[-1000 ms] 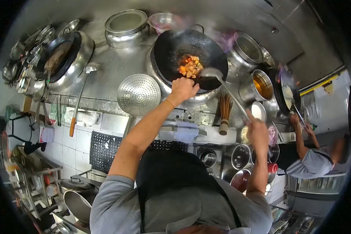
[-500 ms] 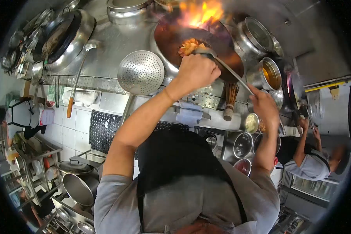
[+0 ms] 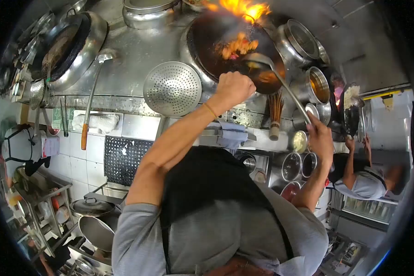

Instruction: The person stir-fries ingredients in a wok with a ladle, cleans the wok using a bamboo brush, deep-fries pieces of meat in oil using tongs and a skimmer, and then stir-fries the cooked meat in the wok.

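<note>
My left hand (image 3: 236,87) is a fist at the near rim of a big dark wok (image 3: 207,48); the part of the wok inside the fingers is hidden. Orange and reddish pieces of food (image 3: 239,46) are in the air over the wok, slightly blurred. A long-handled metal ladle (image 3: 284,82) runs from my right hand (image 3: 322,140), which is wrapped round its handle. The ladle's bowl hangs over the wok's right side, apart from most of the food. Flames (image 3: 248,10) flare at the wok's far edge.
A perforated strainer (image 3: 172,89) lies left of the wok. To the right stand a pot of orange liquid (image 3: 318,85) and a bamboo brush (image 3: 274,117). Several seasoning bowls (image 3: 291,166) sit near my right forearm. Another person (image 3: 361,181) works at a wok farther right.
The food has risen and spread out of the wok's bottom. My left fist and the wok have shifted slightly. The ladle's bowl has moved right, off the food, and my right hand is lower.
</note>
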Motion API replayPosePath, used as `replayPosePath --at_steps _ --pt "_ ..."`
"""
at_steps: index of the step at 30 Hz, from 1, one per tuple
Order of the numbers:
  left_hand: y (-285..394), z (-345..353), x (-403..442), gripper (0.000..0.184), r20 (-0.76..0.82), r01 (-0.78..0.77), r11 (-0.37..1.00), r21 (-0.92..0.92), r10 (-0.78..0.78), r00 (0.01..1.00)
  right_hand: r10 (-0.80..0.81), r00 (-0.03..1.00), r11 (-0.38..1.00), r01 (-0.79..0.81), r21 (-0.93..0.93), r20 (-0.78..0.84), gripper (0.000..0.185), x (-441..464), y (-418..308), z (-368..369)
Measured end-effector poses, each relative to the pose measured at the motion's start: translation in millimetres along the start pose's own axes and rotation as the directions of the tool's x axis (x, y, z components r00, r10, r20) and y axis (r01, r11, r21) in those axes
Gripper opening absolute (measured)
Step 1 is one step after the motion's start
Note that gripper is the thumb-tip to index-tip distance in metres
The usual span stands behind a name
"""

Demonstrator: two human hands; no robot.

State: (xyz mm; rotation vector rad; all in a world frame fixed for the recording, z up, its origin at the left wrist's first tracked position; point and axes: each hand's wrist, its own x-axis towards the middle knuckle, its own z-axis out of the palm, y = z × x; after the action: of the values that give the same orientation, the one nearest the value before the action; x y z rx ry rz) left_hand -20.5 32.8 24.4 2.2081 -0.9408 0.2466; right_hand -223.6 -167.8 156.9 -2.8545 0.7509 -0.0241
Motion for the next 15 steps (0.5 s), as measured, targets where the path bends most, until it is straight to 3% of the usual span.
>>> replayPosePath --at_steps 1,3,4,7,9,12,13,15 --pt "-0.8 -5.8 5.3 0.027 -0.016 -0.014 1.0 0.006 0.014 1.0 -0.008 1.0 1.0 0.008 -0.009 -0.005 0.043 -8.3 0.9 -4.2" --pt "5.7 -25.7 8.0 0.027 0.029 -0.075 0.997 -0.016 0.075 0.997 -0.205 0.977 0.977 0.201 -0.073 -0.049 0.042 -17.1 -1.3 -3.0" --pt "12.0 -35.4 4.0 0.027 0.101 -0.125 0.991 -0.056 0.13 0.986 -0.061 0.997 0.997 0.063 -0.041 0.047 0.04 -21.2 -19.7 -9.3" --pt "9.7 -45.9 21.7 0.027 0.077 -0.11 0.991 -0.08 0.116 0.99 -0.045 0.996 0.991 0.054 -0.119 0.078 0.039 -11.9 -59.3 3.5" --pt "-6.1 -34.4 27.5 0.028 0.051 -0.112 0.988 -0.105 0.118 0.992 -0.054 0.999 0.995 0.054 -0.084 0.005 0.037 14.9 -42.2 52.2" --pt "-24.8 -6.9 8.2 0.028 0.072 -0.035 0.992 -0.123 0.044 0.996 -0.002 1.0 0.996 0.001 -0.093 -0.015 0.037 43.9 -75.2 99.3" --pt "-25.0 -7.4 -5.9 0.028 0.073 -0.034 0.991 -0.13 0.044 0.996 0.03 0.995 0.994 -0.04 -0.098 -0.096 0.037 47.6 -84.8 110.1" --pt "-24.1 -13.2 -38.9 0.026 0.268 -0.028 0.994 -0.102 0.054 0.962 0.053 0.982 0.991 -0.074 -0.113 -0.179 0.038 48.1 -87.8 113.1"
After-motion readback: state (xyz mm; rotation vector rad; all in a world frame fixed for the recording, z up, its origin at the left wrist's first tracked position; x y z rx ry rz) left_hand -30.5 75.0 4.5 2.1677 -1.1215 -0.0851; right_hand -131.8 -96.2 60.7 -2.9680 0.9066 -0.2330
